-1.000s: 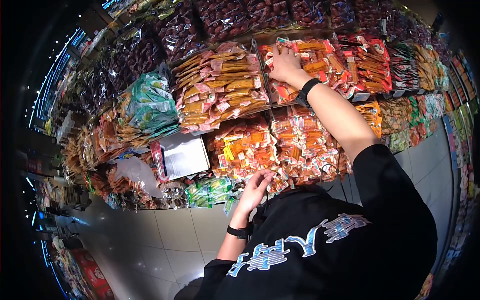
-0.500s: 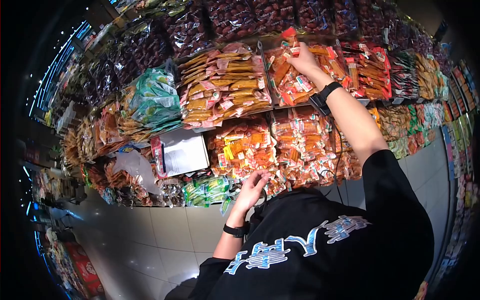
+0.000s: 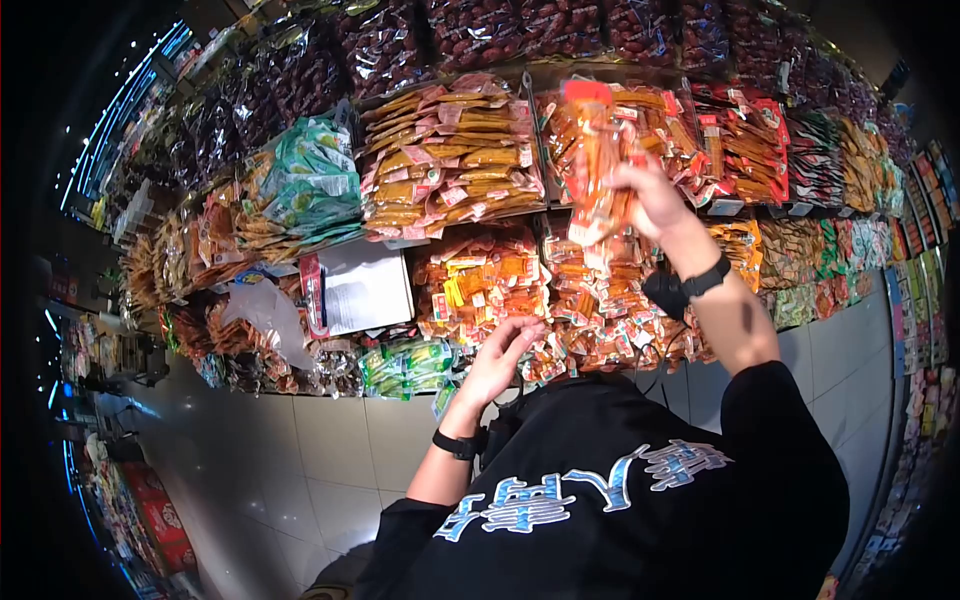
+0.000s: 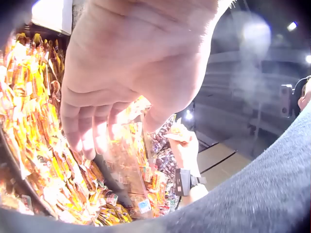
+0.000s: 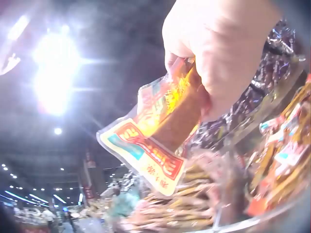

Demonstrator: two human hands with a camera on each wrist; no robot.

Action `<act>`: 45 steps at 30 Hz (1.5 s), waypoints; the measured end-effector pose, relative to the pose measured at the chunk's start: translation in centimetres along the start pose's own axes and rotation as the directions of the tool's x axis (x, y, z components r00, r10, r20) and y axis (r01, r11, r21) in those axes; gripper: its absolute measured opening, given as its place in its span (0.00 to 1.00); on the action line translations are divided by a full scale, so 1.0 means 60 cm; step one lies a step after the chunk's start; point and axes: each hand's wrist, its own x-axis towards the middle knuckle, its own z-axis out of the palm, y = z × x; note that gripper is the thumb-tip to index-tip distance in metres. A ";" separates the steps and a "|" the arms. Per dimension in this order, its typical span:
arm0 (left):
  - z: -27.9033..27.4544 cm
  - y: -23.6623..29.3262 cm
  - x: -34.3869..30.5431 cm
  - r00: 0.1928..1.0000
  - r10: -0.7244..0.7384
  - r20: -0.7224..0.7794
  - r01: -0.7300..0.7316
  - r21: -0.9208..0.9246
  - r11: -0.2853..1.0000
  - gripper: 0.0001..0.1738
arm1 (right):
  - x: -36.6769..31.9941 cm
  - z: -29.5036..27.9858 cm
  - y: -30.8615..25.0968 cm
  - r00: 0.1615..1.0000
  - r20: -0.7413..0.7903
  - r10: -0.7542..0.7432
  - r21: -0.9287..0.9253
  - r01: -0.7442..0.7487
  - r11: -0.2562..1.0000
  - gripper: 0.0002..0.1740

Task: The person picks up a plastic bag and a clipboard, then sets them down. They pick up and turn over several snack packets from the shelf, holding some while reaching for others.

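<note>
My right hand (image 3: 652,200) pinches a clear plastic snack packet (image 3: 597,165) between thumb and fingers, above the bin of orange-red packets (image 3: 655,115). The packet is blurred in the head view, with a red end pointing away from me. In the right wrist view a brown strip shows inside the packet (image 5: 172,116), and its near end carries red and yellow print. My left hand (image 3: 495,362) hovers by the front of the lower shelf with relaxed fingers and holds nothing. Orange packets (image 4: 34,97) lie beyond its fingers in the left wrist view.
Left of that bin is a stack of yellow-brown packets (image 3: 450,150), then teal bags (image 3: 310,180). A white paper pad (image 3: 368,290) lies on the lower shelf beside a thin plastic bag (image 3: 265,310). Dark red bags (image 3: 510,35) line the back. Tiled floor (image 3: 330,430) runs below.
My right hand has lifted a packet out of the upper bin and drawn it towards me. The left hand stays almost where it was.
</note>
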 end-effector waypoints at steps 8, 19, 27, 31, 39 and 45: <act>0.060 0.088 0.039 0.983 0.182 0.006 -0.169 -0.338 0.926 0.30 | -0.131 0.061 0.118 0.955 0.050 0.294 0.032 -0.295 0.955 0.32; 0.082 0.089 0.035 0.987 0.139 -0.084 -0.161 -0.376 0.912 0.26 | -0.165 0.046 0.130 0.976 0.154 -0.156 -0.809 0.216 0.546 0.29; 0.113 0.084 0.037 0.953 0.167 -0.255 -0.232 -0.249 0.940 0.24 | -0.184 0.051 0.143 0.999 -0.001 0.033 -0.499 -0.029 0.866 0.24; 0.127 0.091 0.037 0.957 0.183 -0.225 -0.213 -0.121 0.969 0.23 | -0.193 0.037 0.117 0.988 -0.113 -0.109 -0.682 0.003 0.732 0.19; 0.142 0.108 0.026 0.977 0.112 -0.179 0.030 0.642 0.766 0.11 | -0.197 -0.073 0.027 0.978 0.126 -0.169 -0.589 0.211 0.780 0.21; 0.199 0.120 0.033 0.959 0.135 -0.248 -0.076 0.235 0.969 0.10 | -0.218 -0.070 -0.063 0.960 -0.013 0.281 -0.923 -0.119 0.365 0.26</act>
